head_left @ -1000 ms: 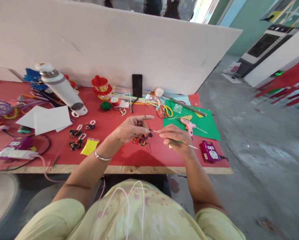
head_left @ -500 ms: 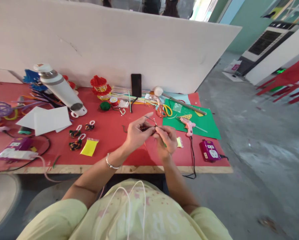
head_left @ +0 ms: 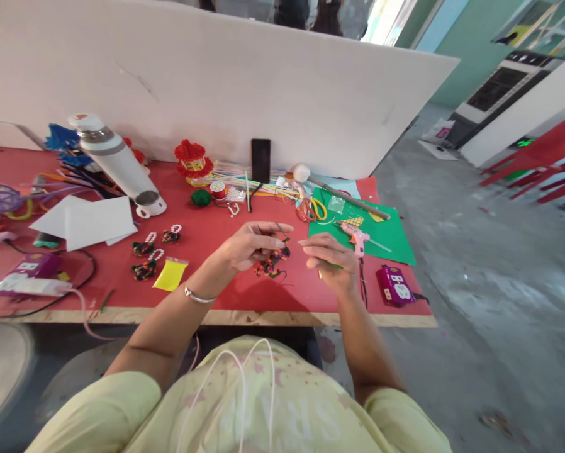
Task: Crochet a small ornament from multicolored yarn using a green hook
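Observation:
Over the red tabletop, my left hand (head_left: pixel 251 245) pinches a small dark multicoloured braided piece (head_left: pixel 270 262), which hangs below the fingertips with a thin dark strand sticking up. Just right of it is my right hand (head_left: pixel 330 259), its fingertips apart from the piece; whether something small sits between its thumb and fingers is hidden. A bit of green shows at its palm. Three similar dark braided pieces with white bead loops (head_left: pixel 144 269) lie to the left, beside a yellow packet (head_left: pixel 170 274).
Behind are a white flask (head_left: pixel 115 157), a phone (head_left: pixel 260 160), a red thread spool (head_left: pixel 218 190) and scissors (head_left: pixel 318 209). A pink glue gun (head_left: pixel 357 237) lies on green paper (head_left: pixel 396 236), near a purple power socket (head_left: pixel 394 285). White sheets (head_left: pixel 98 220) lie left.
My hands have moved apart, my right hand going right and my left hand slightly left. The braided piece, mostly hidden between them before, now hangs in view from my left hand.

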`<action>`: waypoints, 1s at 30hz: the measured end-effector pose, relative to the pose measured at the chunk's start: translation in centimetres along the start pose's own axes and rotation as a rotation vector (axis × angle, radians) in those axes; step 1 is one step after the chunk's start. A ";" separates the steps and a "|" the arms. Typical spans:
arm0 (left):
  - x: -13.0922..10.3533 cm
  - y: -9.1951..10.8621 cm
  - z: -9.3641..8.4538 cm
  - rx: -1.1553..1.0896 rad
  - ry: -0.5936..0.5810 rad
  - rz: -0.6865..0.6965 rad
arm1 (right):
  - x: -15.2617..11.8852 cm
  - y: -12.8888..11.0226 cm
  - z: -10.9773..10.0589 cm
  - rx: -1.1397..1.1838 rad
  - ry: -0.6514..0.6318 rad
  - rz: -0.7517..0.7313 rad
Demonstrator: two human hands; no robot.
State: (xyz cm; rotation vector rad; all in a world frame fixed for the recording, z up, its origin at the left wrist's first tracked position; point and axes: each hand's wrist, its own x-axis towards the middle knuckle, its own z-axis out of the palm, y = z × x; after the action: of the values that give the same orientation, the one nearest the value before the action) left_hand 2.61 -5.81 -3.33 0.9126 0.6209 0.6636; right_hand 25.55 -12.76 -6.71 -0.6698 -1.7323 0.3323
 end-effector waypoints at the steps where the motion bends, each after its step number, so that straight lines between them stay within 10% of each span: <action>1: 0.0 0.0 0.0 0.018 -0.006 -0.008 | 0.2 -0.2 -0.4 0.005 -0.023 0.002; 7: 0.1 0.5 -0.7 0.127 -0.099 -0.034 | 0.7 -0.5 -2.2 0.141 -0.158 0.128; 11: 0.3 -0.3 0.3 0.196 -0.091 0.064 | -0.3 0.2 -0.7 0.299 -0.015 0.239; 17: 0.5 -3.5 3.6 0.399 0.348 0.524 | -2.0 -0.3 4.3 -0.339 0.288 0.160; 22: 0.5 -3.5 3.3 0.012 0.106 0.237 | -1.8 0.4 6.1 -0.251 0.507 0.122; 30: -0.4 0.3 0.9 0.236 -0.017 0.125 | 1.1 2.3 -0.3 0.433 -0.069 0.379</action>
State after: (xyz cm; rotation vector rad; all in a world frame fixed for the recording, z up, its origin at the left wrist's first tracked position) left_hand 2.90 -6.43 -2.63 1.1832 0.6394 0.7028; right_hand 26.27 -10.27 -7.04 -0.6659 -1.5201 0.9732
